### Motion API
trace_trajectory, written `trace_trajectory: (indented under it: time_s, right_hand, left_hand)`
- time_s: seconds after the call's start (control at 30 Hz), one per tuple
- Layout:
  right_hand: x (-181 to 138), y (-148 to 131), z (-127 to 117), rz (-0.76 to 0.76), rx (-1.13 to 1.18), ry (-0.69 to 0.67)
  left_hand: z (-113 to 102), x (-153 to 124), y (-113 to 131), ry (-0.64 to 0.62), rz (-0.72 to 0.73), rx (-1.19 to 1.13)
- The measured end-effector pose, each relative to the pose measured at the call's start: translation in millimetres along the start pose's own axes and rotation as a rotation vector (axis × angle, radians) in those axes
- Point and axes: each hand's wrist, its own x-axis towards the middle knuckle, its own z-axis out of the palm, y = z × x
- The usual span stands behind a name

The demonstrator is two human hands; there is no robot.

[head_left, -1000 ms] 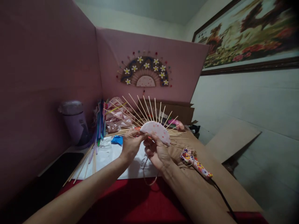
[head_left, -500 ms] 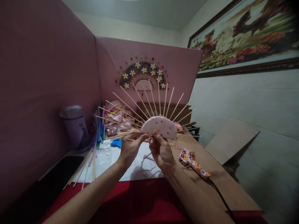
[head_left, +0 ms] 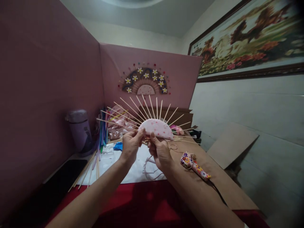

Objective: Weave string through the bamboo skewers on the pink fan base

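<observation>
Both hands hold up a half-made fan: a pink dotted half-disc with several thin bamboo sticks spreading out of its curved edge. My left hand pinches the left corner of the half-disc. My right hand grips its lower edge near the middle, thumb on the front. The fan hangs in the air over a white sheet on the table. A pale cord trails below my right hand.
A finished flower-decorated fan hangs on the pink partition. A dotted glue gun with a black cable lies on brown cardboard to the right. A purple jug, loose sticks, coloured straws and pink bags crowd the left and back.
The fan dropped a little and tilted back, so its sticks look shorter than half a second ago. Both hands kept their hold. The view drifted slightly left.
</observation>
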Motion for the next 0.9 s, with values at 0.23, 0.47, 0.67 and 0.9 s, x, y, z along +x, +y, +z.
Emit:
trace_trajectory:
  time_s: [0.23,0.47,0.67,0.9]
  right_hand:
    - [-10,-15,-4,-0.578,-0.874,-0.02]
    - [-2,-24,-10,-1.15,-1.742,0.009]
    - [6,-38,-3,-1.305,-2.038,0.159]
    - [6,-78,11,-1.14,-1.392,0.185]
  left_hand:
    - [0,22,25,0.103,-0.002,0.16]
    - [1,27,46,0.116,0.048,0.276]
    - [5,25,65,0.103,0.075,0.291]
    - [-14,22,58,-0.089,0.012,0.22]
